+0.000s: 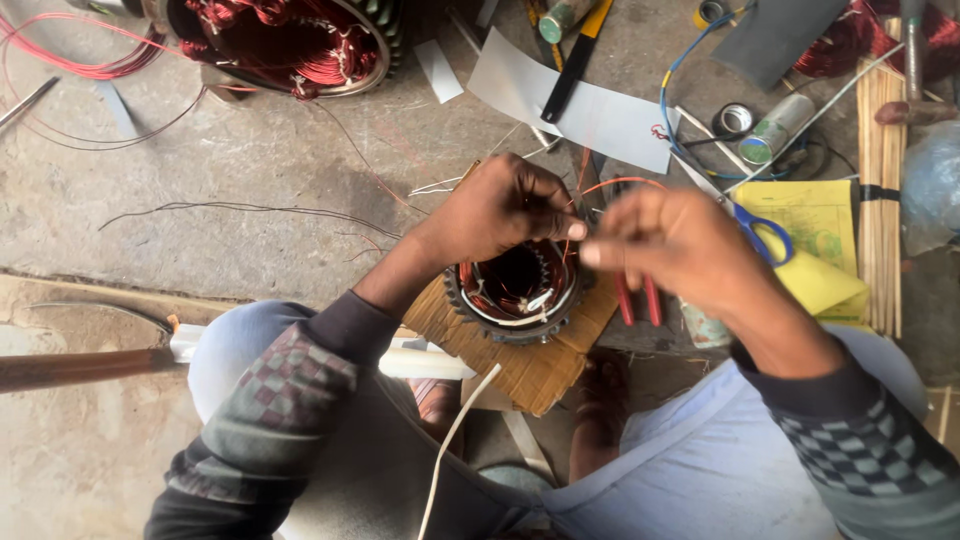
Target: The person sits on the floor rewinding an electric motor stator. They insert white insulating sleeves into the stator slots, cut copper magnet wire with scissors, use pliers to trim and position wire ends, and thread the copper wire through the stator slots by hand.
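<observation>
A small motor stator, toothed rim with copper windings, sits on a wooden block on the floor. Left hand and right hand pinch thin copper wire above it, fingers closed; red-handled pliers lie just beside.

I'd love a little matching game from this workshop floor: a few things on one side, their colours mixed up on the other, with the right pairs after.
Things:
1. scissors handles
2. pliers handles
3. paper pad
4. sheet under the black tool

Colours:
A. yellow
B. pale grey
C. blue
D. red

Pairs: 1-C, 2-D, 3-A, 4-B.

Both hands, left hand and right hand, pinch thin wire above the small stator.
</observation>
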The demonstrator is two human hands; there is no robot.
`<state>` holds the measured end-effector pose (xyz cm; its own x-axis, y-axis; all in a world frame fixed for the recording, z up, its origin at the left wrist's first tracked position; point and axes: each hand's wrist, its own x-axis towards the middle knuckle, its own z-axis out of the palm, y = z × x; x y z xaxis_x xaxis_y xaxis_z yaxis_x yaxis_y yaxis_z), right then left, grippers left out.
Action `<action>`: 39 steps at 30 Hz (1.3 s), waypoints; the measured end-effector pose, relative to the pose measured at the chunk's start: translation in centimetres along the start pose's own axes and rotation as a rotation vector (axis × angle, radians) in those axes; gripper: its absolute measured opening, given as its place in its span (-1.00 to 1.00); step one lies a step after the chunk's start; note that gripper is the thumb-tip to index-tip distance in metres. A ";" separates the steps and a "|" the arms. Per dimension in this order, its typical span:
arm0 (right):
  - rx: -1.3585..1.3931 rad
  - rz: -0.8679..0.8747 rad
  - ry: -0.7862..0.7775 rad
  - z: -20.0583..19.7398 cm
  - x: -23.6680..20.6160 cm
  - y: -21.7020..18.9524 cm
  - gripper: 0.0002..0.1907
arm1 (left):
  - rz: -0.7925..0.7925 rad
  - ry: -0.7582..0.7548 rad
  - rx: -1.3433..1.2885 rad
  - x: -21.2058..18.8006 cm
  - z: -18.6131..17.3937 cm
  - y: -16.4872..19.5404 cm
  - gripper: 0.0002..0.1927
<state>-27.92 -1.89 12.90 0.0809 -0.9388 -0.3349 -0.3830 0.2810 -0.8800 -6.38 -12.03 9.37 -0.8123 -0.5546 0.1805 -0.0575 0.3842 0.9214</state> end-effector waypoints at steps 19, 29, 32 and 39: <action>0.547 0.147 0.037 0.5 1.2 5.0 -0.87 | 0.121 0.182 -0.007 -0.2 -0.6 -3.1 -0.56; 0.742 0.059 0.437 -12.5 3.6 17.0 -0.73 | -0.068 -0.104 -0.192 -7.3 -8.3 8.3 -0.76; 0.100 0.246 0.576 -12.5 2.5 18.9 -0.74 | -0.282 -0.453 -0.073 -10.3 -10.2 6.4 -0.77; -0.325 0.350 0.560 -10.7 2.2 17.3 -0.76 | -0.635 -0.117 1.033 -12.7 -4.8 -7.0 -0.89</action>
<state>-44.21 -1.22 0.57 -0.5453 -0.7905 -0.2790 -0.5608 0.5914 -0.5795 7.11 -11.25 2.32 -0.5163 -0.8081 -0.2836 -0.8550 0.5051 0.1172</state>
